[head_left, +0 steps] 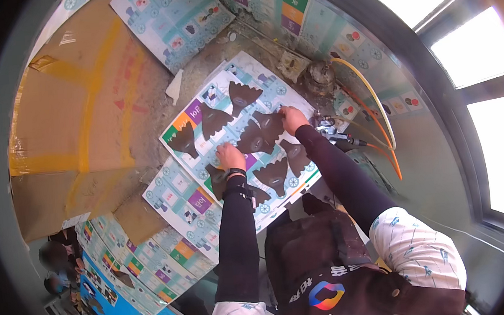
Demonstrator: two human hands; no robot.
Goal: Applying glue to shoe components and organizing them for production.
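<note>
Several flat, dark brown, fan-shaped pieces with scalloped edges lie spread on a stack of printed sheets [173,121]. At the upper right of them, my right hand [293,120] pinches the edge of one dark brown fan-shaped piece [270,124], which meets or overlaps another dark piece [251,138] in the middle. My left hand [231,158] has its fingers curled beside that middle piece; what they hold, if anything, is hidden. Other pieces lie around: one [183,141] at the far left, one [244,97] at the top, and one [272,177] nearer my body.
A big taped cardboard box [77,112] stands on the left. On the right are a metal pot-like fitting [319,78], a metal tool with a black end [342,139] and an orange hose [394,161]. Windows line the right wall. Other people [56,267] are at the far lower left.
</note>
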